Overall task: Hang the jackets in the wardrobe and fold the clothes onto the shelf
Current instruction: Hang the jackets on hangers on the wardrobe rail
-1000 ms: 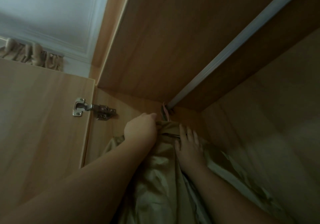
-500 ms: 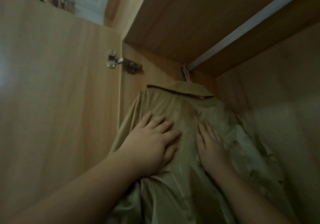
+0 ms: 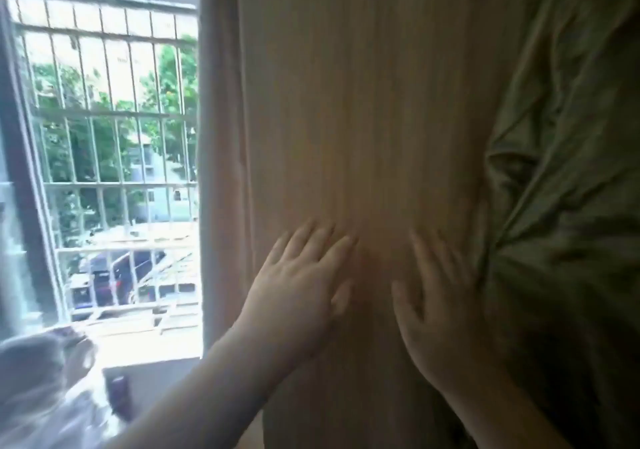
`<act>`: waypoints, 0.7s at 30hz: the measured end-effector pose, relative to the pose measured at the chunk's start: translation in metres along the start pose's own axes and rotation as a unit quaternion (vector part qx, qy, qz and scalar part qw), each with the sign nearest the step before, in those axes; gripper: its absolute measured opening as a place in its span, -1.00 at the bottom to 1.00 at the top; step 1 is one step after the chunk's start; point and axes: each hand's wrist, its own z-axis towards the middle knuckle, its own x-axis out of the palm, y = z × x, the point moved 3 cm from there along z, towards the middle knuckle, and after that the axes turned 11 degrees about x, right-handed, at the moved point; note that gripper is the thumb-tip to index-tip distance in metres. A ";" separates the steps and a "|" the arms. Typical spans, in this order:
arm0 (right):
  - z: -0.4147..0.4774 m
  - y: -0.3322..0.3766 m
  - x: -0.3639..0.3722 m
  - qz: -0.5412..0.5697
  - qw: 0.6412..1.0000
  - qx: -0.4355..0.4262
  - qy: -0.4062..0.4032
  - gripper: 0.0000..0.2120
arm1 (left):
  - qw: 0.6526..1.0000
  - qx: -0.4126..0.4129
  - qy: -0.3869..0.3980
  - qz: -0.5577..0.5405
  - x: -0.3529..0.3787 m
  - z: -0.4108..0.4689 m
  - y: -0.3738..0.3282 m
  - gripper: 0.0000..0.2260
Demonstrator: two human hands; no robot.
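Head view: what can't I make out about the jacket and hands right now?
Jacket: hanger and rail cut off by the top edge, head view.
Left hand, right hand: motion-blurred, head view; contact with the wardrobe door unclear.
Objects at lower left: blurred beyond telling.

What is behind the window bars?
Trees, a pale building and parked cars show through. The door covers whatever lies further right.
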 end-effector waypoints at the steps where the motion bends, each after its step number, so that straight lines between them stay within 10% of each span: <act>1: -0.027 0.022 0.023 -0.004 0.999 0.004 0.042 -0.39 | 0.999 -0.023 0.023 -0.004 -0.002 -0.039 0.014 -0.47; 9: -0.245 0.191 0.172 0.020 0.922 -0.068 0.380 -0.35 | 0.920 -0.314 0.232 -0.008 -0.044 -0.372 0.107 -0.43; 21: -0.495 0.440 0.243 0.102 0.716 -0.352 0.594 -0.38 | 0.638 -0.732 0.230 0.066 -0.201 -0.729 0.071 -0.43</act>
